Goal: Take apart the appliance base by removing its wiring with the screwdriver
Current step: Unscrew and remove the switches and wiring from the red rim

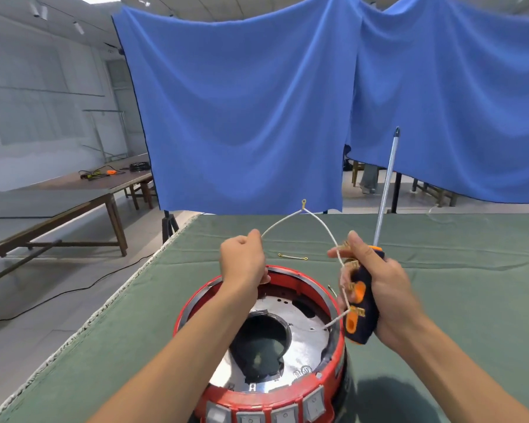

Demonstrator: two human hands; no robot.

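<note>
White braided wire (318,221) is held up in a peaked loop above the appliance base (266,340), which is taken as the landmark. The left hand (242,261), over the far rim of the base, is closed in a fist pinching one run of the wire. The right hand (376,288), just right of the base, is wrapped round the handle of the screwdriver (361,303), shaft pointing up and away; its thumb and forefinger also pinch the other run. A brass ring terminal (303,203) is seen at the loop's peak. The lower end runs down onto the metal plate inside the base; whether it is still fastened there cannot be told.

Risks, judged:
- If that end is still fixed, a pull upward could tip or drag the base, or tear the wire at its terminal.
- With one hand shared between tool and wire, the screwdriver could slip and drop onto the plate.
- The wire could snag on the handle.

Surface: green cloth (440,270) is laid over the table under the base; a short loose lead (292,256) lies beyond the base. Room: a blue curtain (242,111) is hung behind the base, and long wooden tables (74,190) stand far to its left.
</note>
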